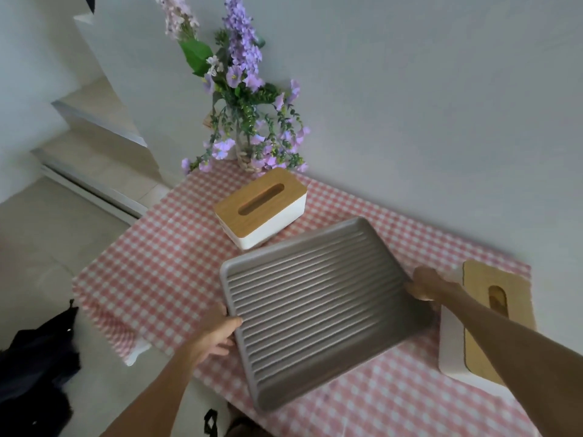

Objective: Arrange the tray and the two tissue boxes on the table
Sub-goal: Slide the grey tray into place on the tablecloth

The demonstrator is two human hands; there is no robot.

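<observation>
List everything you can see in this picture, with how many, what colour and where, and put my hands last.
tray: one, grey, ribbed, middle of the table, held at both short ends
tissue boxes: two, white with wooden lids; one behind the tray, one at the right edge
tablecloth: one, pink and white check, covering the table
flowers: one bunch, purple with green leaves, back of the table by the wall
dark bag: one, black, on the floor at left
stairs: pale, upper left
left hand: gripping the tray's left end
right hand: gripping the tray's right end
</observation>
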